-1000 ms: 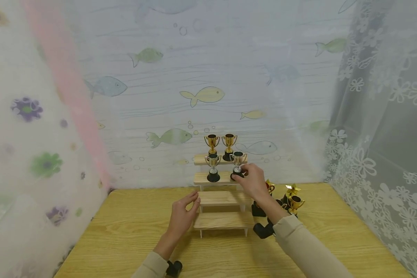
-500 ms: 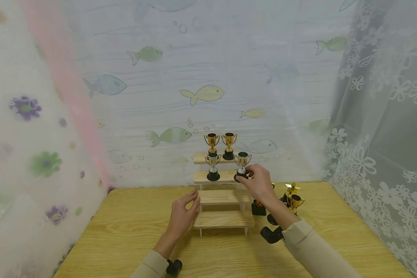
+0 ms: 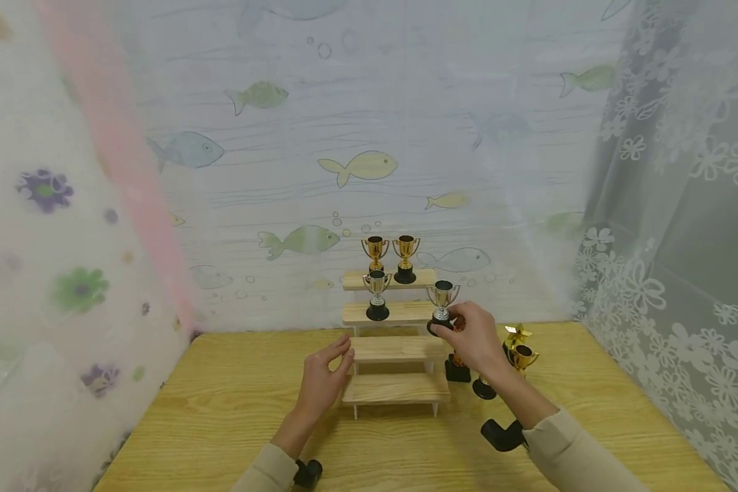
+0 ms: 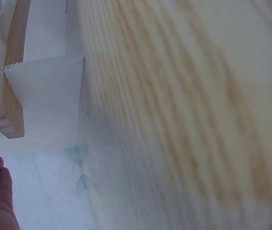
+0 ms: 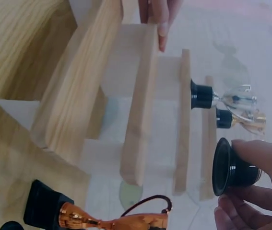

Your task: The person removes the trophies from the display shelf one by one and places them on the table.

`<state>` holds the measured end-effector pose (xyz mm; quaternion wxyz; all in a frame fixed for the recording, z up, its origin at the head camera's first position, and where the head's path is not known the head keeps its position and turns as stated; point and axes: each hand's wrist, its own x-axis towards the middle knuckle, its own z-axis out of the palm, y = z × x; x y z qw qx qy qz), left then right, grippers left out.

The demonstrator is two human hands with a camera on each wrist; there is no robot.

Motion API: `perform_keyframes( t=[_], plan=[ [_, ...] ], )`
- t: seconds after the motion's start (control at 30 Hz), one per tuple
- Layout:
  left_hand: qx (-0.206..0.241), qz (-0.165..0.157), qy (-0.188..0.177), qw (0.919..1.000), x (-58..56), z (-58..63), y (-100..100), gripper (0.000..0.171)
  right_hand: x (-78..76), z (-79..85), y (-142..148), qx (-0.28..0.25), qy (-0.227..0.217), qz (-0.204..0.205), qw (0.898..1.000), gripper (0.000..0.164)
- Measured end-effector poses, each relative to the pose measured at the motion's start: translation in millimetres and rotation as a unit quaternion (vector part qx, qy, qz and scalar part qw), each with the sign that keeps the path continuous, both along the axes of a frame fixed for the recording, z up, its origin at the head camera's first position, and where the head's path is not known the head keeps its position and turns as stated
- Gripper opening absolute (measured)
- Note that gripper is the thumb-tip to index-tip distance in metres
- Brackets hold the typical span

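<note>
My right hand (image 3: 476,336) pinches a small silver trophy cup (image 3: 443,294) by its black base, upright off the right end of the wooden step rack (image 3: 396,389). In the right wrist view, the underside of the black base (image 5: 222,167) shows, apart from the steps. My left hand (image 3: 322,376) rests fairly straight fingertips on the left end of the second step from the bottom; its fingers (image 4: 4,187) show low in the left wrist view. Another silver trophy (image 3: 378,290) stands on the second step from the top. Two gold trophies (image 3: 405,256) stand on the top step.
Right of the rack stand a black-based orange-gold trophy (image 5: 112,218), a gold cup (image 3: 521,355) and a gold star trophy (image 3: 516,335), partly behind my right arm. Black wrist-camera housings (image 3: 503,434) sit at both forearms. A fish-patterned curtain (image 3: 357,123) hangs behind the table (image 3: 234,396).
My right hand has moved the silver trophy rightward and slightly down, from over the second step from the top to beyond its right end. My left hand has stayed in place.
</note>
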<state>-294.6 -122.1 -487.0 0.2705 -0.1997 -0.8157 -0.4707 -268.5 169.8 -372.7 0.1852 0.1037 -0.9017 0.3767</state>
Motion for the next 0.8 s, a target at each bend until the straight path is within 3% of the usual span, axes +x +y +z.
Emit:
perform_keyframes(
  t=[0.4,0.8],
  plan=[
    [-0.002,0.003,0.006,1.0,3.2,2.8,0.4,0.03,15.0,-10.7,16.0,0.004,-0.004,-0.003,1.0,0.025],
    [-0.005,0.0,0.007,1.0,3.2,4.0,1.1,0.031,24.3,-20.9,26.8,0.019,-0.002,-0.017,1.0,0.029]
  ],
)
